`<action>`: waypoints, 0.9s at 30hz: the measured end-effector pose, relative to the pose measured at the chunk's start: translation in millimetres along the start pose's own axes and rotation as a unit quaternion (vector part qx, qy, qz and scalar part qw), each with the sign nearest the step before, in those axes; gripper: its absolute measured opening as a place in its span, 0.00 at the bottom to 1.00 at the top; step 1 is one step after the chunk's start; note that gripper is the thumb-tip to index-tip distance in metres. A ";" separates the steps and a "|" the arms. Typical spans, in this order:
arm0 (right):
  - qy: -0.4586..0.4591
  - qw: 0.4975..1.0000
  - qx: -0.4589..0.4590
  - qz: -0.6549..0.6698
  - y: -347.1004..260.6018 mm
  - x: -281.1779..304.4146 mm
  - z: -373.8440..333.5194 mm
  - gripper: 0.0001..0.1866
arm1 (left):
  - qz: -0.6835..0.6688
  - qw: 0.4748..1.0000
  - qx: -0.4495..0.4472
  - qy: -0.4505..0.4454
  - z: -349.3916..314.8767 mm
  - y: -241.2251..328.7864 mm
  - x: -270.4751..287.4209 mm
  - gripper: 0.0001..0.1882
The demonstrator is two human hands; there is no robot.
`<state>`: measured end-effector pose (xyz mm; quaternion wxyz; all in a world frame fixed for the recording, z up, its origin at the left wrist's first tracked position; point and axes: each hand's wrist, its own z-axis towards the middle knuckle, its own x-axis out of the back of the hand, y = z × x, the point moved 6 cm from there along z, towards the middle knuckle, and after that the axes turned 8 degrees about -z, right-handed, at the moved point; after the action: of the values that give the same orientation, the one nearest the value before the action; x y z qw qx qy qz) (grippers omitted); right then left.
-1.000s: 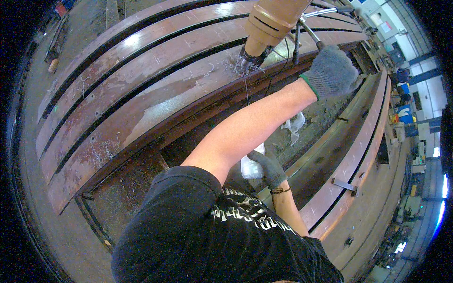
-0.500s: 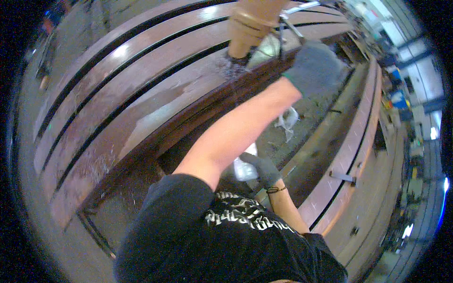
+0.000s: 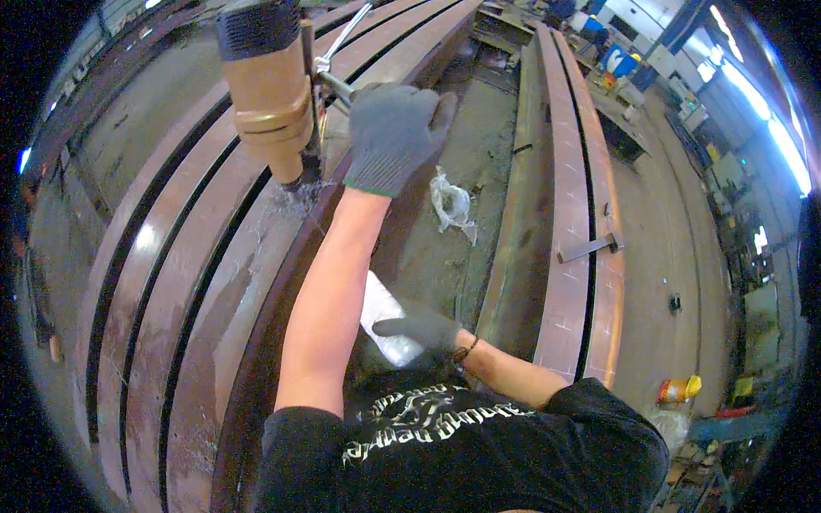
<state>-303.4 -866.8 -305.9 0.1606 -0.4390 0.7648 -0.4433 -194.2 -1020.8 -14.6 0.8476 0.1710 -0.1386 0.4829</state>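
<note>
My left hand (image 3: 393,137), in a grey glove with a green cuff, is closed round the end of a metal lever (image 3: 336,87). The lever belongs to a brown drill (image 3: 272,101) with a black top, standing at the left. Under the drill's tip, metal shavings and wet splashes (image 3: 295,198) lie on the steel. My right hand (image 3: 421,332), also gloved and slightly blurred, grips a white translucent bottle (image 3: 387,316) close to my chest. Part of the bottle is hidden behind my left forearm.
Long reddish-brown steel beams (image 3: 192,197) run along the left, with dark gaps between them. More beams (image 3: 569,321) lie at the right, carrying a metal bracket (image 3: 590,248). Crumpled clear plastic (image 3: 451,203) rests between them. A yellow-and-red container (image 3: 678,390) stands on the right.
The view has swung, so the drill and my left hand appear farther left. My left hand stays up by the lever, and my right hand still holds the bottle.
</note>
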 end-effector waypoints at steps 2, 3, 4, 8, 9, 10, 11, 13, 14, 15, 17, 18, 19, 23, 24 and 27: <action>0.019 0.999 0.048 0.006 -4.1 -0.6 1.4 0.41 | -0.008 1.000 -0.012 -0.004 -1.9 -0.5 -0.2 0.22; 0.018 0.999 0.029 -0.016 -17.1 2.6 -5.4 0.42 | 0.002 1.000 -0.003 -0.014 -0.4 -1.3 1.2 0.22; 0.018 0.999 0.010 -0.038 -32.3 5.4 -15.6 0.44 | 0.012 1.000 0.005 -0.024 1.3 -1.6 1.9 0.22; 0.025 0.997 -0.004 -0.067 -21.1 7.8 -10.2 0.51 | -0.004 1.000 -0.001 -0.014 3.1 -2.0 1.5 0.21; 0.028 0.997 0.004 -0.066 -20.1 7.7 -9.5 0.51 | -0.006 1.000 -0.001 -0.012 2.7 -1.8 0.6 0.21; 0.025 0.998 0.012 -0.051 -16.2 6.3 -6.9 0.51 | -0.007 1.000 -0.001 -0.011 2.5 -1.6 0.0 0.21; 0.019 0.999 0.020 -0.037 -15.5 4.5 -4.8 0.51 | -0.007 1.000 -0.001 -0.009 2.1 -1.5 0.0 0.21; 0.005 1.000 0.020 -0.006 -15.0 3.0 -4.4 0.51 | -0.005 1.000 -0.004 -0.004 2.4 0.2 1.7 0.21; -0.003 1.000 0.011 0.009 -27.0 3.2 -13.4 0.50 | -0.005 1.000 -0.005 -0.001 2.1 0.6 2.8 0.21; -0.012 1.000 0.001 0.025 -33.0 2.6 -17.9 0.50 | -0.008 1.000 -0.004 0.001 1.4 0.3 3.7 0.21; -0.008 1.000 0.015 0.025 -27.2 1.9 -12.0 0.48 | -0.014 1.000 -0.004 0.004 0.3 -0.1 4.9 0.21; -0.005 0.999 0.021 0.028 -24.9 1.1 -10.5 0.48 | -0.013 1.000 -0.005 0.002 0.3 0.0 4.3 0.21; -0.001 0.999 0.028 0.030 -23.1 1.0 -8.9 0.47 | -0.011 1.000 -0.006 0.000 0.1 0.1 3.3 0.21; -0.003 0.998 0.053 0.045 -15.2 -1.0 -0.4 0.43 | -0.010 1.000 0.003 -0.013 0.2 -1.0 3.0 0.21; -0.006 0.997 0.061 0.050 -13.2 -0.7 1.9 0.42 | -0.007 1.000 0.002 -0.009 1.2 0.2 4.3 0.21; 0.021 0.996 0.074 0.050 -21.7 1.4 -6.2 0.39 | -0.011 1.000 -0.005 0.008 0.8 0.1 6.2 0.21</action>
<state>-296.5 -869.4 -284.5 0.1985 -0.3777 0.7543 -0.4990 -191.2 -1016.3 -11.4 0.8548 0.1648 -0.1322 0.4740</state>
